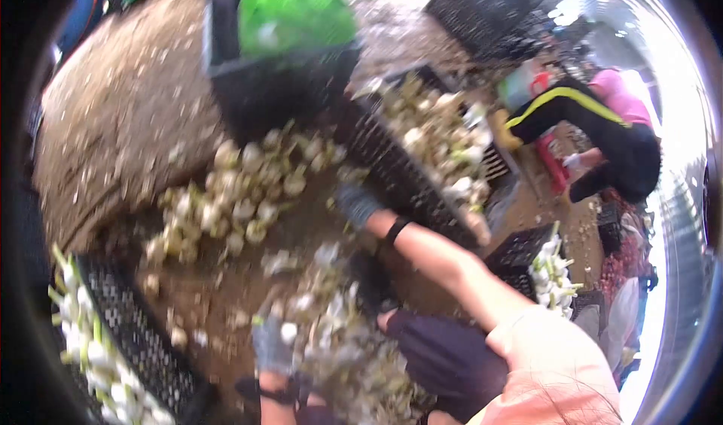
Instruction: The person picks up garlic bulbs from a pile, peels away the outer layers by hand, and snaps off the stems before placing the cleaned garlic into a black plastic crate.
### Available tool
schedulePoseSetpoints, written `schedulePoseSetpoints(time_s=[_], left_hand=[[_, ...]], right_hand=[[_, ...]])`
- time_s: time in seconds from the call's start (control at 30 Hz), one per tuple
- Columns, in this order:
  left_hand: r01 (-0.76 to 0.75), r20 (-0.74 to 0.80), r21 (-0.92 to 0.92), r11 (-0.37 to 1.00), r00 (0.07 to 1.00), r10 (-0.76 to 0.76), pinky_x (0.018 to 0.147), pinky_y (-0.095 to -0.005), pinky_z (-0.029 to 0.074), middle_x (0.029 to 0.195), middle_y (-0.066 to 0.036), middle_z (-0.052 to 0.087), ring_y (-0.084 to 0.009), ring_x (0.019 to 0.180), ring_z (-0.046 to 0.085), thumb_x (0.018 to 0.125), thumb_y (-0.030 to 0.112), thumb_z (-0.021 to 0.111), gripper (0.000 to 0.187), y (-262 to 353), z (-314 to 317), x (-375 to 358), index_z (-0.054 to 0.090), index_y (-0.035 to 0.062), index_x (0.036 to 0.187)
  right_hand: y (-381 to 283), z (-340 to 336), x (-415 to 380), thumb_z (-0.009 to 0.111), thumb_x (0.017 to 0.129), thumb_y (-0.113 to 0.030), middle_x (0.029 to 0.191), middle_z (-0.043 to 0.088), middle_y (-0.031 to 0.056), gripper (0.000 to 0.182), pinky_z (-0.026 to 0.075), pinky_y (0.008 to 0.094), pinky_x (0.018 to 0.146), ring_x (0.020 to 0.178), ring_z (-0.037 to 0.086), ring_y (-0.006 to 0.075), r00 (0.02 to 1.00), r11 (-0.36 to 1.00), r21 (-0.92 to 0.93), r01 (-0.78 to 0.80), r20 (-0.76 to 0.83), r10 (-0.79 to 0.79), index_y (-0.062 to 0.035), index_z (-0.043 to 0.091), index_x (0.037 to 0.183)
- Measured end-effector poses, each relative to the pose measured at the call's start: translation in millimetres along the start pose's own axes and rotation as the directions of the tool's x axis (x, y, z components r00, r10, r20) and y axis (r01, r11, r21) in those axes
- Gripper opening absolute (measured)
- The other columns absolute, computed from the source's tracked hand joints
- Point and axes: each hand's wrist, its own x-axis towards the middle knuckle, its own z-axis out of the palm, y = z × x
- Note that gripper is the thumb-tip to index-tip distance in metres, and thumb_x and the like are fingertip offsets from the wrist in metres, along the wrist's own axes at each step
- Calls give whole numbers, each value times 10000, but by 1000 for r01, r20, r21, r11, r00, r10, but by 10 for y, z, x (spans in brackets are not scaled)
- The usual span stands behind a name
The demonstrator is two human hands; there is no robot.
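My left hand (273, 343), in a grey glove, is low in the view beside a heap of pale peelings (339, 350). A small white bulb (288, 332) shows at its edge; whether the fingers grip it is unclear. My right hand (357, 203), also gloved, with a black band at the wrist, is over the dirt floor between a pile of garlic bulbs (241, 199) and a long black crate (407, 169). Motion blur hides its fingers and anything in them.
Trimmed white bulbs fill a crate (124, 319) at lower left and another (527, 259) at right. A green net bag (294, 14) sits in a dark bin (282, 86). Another person (602, 123) in pink and black bends down at the right.
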Motion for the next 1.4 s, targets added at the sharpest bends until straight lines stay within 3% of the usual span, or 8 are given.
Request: schedulePoseSetpoints(time_s=[0.07, 0.1, 0.13, 0.27, 0.83, 1.07, 1.23, 1.4], left_hand=[[11, 121, 6, 1000, 993, -12, 747, -256, 481, 1124, -122, 551, -148, 928, 551, 837, 129, 589, 517, 71, 13, -34, 398, 35, 1308], [-97, 92, 68, 993, 992, 91, 817, -270, 451, 1171, -126, 516, -168, 992, 520, 807, 96, 620, 579, -148, -114, 101, 372, 33, 1326], [-198, 53, 130, 971, 980, 193, 887, -284, 422, 1218, -130, 481, -188, 1056, 488, 778, 63, 652, 645, -317, -207, 266, 345, 32, 1345], [-437, 105, 313, 843, 898, 427, 907, -296, 416, 1239, -108, 468, -195, 1079, 479, 695, 85, 743, 765, -213, -10, 240, 339, 23, 1341], [-432, 129, 744, 510, 841, 525, 882, -340, 429, 1117, -141, 570, -238, 1004, 550, 682, 207, 769, 639, 61, 109, -43, 476, 20, 1219], [-210, 118, 14, 978, 971, 207, 779, -256, 467, 1013, -83, 618, -95, 829, 576, 733, 422, 714, 692, 63, -73, -1, 468, 25, 1242], [533, 473, -564, 631, 834, -282, 455, -202, 455, 827, -73, 628, -101, 617, 585, 825, 571, 494, 568, -18, -256, 101, 531, 89, 1124], [365, 211, -555, 748, 931, -298, 483, -230, 478, 913, -78, 623, -127, 639, 592, 860, 545, 453, 542, 7, -181, 45, 515, 99, 1162]], right_hand=[[-54, 343, 80, 612, 802, -241, 973, 626, 152, 299, 481, 373, 801, 890, 604, 275, 940, 916, 388, 98, -338, 42, -30, 579, 1012], [22, 884, 433, 616, 814, -234, 909, 643, 120, 242, 493, 342, 766, 820, 611, 229, 961, 320, 907, 273, -241, -136, -47, 581, 964], [-482, -154, -246, 592, 844, -284, 881, 644, 106, 248, 492, 320, 757, 804, 600, 200, 988, 656, 739, 155, -131, -87, -56, 580, 941], [-996, -302, -547, 567, 863, -357, 840, 650, 111, 320, 491, 328, 726, 771, 608, 213, 964, 327, 943, 61, 29, -263, -45, 597, 931], [-1331, -239, -730, 613, 836, -328, 843, 626, 132, 324, 469, 351, 705, 738, 550, 188, 905, 322, 910, 263, -116, -410, -30, 576, 955], [-1295, -540, -882, 620, 799, -152, 924, 639, 70, 301, 475, 277, 759, 822, 561, 97, 884, 260, 961, 99, 35, -467, 7, 572, 1050], [-1340, -622, -1018, 616, 796, -140, 919, 644, 103, 296, 483, 293, 747, 837, 596, 130, 853, 454, 852, 259, 19, -521, -8, 564, 1055], [-1413, -559, -1067, 588, 808, -111, 767, 642, 107, 184, 496, 299, 637, 688, 607, 143, 920, 504, 835, 219, -4, -392, -3, 589, 957]])
